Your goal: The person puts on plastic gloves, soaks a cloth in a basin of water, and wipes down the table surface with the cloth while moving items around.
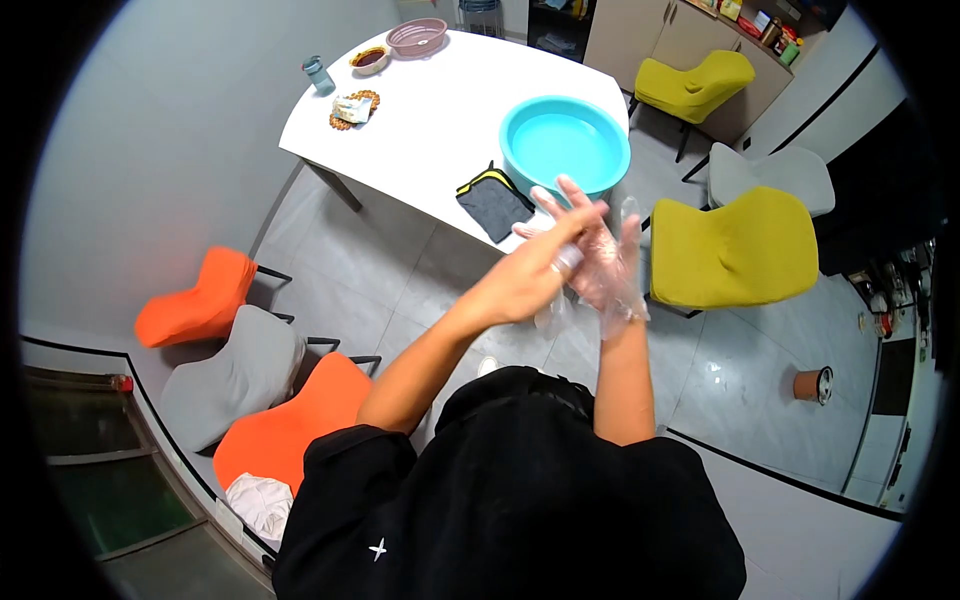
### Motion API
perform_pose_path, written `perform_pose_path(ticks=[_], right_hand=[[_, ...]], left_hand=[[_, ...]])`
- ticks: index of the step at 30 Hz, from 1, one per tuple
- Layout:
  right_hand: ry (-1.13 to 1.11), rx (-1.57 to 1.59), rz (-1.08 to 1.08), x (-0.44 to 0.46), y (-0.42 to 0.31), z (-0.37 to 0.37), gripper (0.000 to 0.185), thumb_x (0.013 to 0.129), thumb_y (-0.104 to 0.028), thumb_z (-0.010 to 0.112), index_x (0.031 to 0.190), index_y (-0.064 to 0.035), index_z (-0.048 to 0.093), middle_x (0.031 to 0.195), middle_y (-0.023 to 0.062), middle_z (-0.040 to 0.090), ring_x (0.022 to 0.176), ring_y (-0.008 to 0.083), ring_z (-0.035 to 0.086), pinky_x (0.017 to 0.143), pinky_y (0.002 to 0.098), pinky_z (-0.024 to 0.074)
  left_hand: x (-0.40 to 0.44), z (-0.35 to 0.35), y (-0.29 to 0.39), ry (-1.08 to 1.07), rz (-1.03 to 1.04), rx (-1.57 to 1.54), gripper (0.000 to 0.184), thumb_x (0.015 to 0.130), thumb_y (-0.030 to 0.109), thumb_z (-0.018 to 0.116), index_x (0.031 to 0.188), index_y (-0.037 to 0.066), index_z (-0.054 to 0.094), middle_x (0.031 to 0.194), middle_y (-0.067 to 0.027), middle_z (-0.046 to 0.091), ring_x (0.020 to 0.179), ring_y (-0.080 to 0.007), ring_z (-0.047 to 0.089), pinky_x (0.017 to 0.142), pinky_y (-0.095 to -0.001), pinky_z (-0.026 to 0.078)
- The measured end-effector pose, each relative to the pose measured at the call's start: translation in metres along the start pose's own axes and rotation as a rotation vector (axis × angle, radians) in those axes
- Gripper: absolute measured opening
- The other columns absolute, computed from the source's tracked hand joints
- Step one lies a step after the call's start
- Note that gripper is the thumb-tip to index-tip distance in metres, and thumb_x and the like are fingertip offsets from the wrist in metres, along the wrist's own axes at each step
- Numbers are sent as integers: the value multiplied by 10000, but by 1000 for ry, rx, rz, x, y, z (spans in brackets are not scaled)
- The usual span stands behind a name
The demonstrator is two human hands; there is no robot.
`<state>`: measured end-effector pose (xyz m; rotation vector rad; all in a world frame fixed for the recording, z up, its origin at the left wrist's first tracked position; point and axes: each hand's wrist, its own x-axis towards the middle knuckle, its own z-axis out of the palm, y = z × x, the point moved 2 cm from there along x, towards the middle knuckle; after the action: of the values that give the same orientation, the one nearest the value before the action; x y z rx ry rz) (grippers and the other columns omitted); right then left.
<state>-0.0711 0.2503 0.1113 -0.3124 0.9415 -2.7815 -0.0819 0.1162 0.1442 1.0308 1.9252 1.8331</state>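
Observation:
A clear disposable plastic glove [622,300] covers my right hand [602,262], which is held palm toward me with its fingers spread. The glove is loose, with an unfilled tip standing off beside the fingers and a wrinkled cuff at the wrist. My left hand [530,275] is bare and reaches across the right palm, its fingers and thumb gripping the glove near the base of the fingers. More clear plastic [555,316] hangs below the left hand; whether it is a second glove I cannot tell. Just beyond both hands are a turquoise basin [565,145] and a folded dark grey cloth [495,207] with yellow edging.
The white table [420,130] also bears a pink basket [417,37], a bowl of dark liquid [370,61], a bluish cup [318,76] and a beaded ring [368,103] with a packet. Yellow chairs [735,250] stand right, orange chairs [300,420] left. A small bin [812,386] is on the floor.

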Motion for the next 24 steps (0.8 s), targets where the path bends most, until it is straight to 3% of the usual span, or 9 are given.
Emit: perform_pose_path(ticks=[2,4,7,9,14,15,19,23,24], right_hand=[[43,-321,84,-2,-12,-9,903,991,-704,498,1628,-98,295,1465,154,500,1233,261,613,1025,447,509],[251,-647,-27,0,-21,-8,788,1009,-590,561,1586,-87,375,1428,137,531,1184,233,617,1019,408,501],[299,-770,-149,2,-29,-22,615,1011,-411,638,1496,-64,488,1361,115,578,1141,207,613,1025,372,489],[229,-808,-191,0,-25,-17,517,954,-265,731,1391,-43,569,1309,101,616,1169,204,598,1043,366,478],[136,-994,51,-3,12,14,763,824,-200,867,1470,-17,505,1420,112,558,1219,215,565,1045,379,478],[98,-947,36,2,17,12,542,868,-122,818,1352,-4,606,1283,90,646,1101,173,612,966,337,511],[282,-727,-78,9,23,-27,74,942,-52,711,990,5,710,879,-5,686,813,77,613,774,246,500],[485,-463,-33,10,9,-54,54,969,-103,673,968,-51,689,815,-17,676,762,84,640,769,233,517],[510,-441,-45,10,3,-57,47,968,-101,670,966,-56,683,801,-12,677,750,94,650,766,242,528]], left_hand=[[-3,-14,-3,121,-141,-406,479,1091,147,408,1564,70,401,1481,-162,525,1281,-234,576,1078,-400,470],[-7,-30,-23,406,-40,-94,431,1128,302,412,1467,46,485,1296,-154,650,1137,-175,633,950,-346,534],[-12,-47,-39,589,-281,-381,440,1127,451,383,1227,78,596,964,-50,679,850,-124,652,769,-305,558],[-18,-51,-58,617,-344,-480,440,1117,490,398,1163,99,595,916,-30,649,814,-120,633,727,-295,543],[-16,-42,-80,620,-415,-695,424,1092,541,450,1125,139,581,903,-19,624,784,-119,606,678,-297,510],[-17,-40,-86,607,-399,-677,440,1077,552,485,1138,126,576,936,-17,622,808,-116,607,711,-288,518],[-23,-40,-76,538,-383,-540,504,1013,406,689,1319,41,524,1103,-50,651,943,-109,639,800,-266,531],[-39,-48,-71,319,-413,-583,578,887,18,792,1383,-37,500,1154,-85,693,983,-122,681,874,-263,556],[-42,-50,-72,325,-435,-585,545,890,21,788,1364,-43,526,1145,-89,701,980,-124,685,883,-265,559]])
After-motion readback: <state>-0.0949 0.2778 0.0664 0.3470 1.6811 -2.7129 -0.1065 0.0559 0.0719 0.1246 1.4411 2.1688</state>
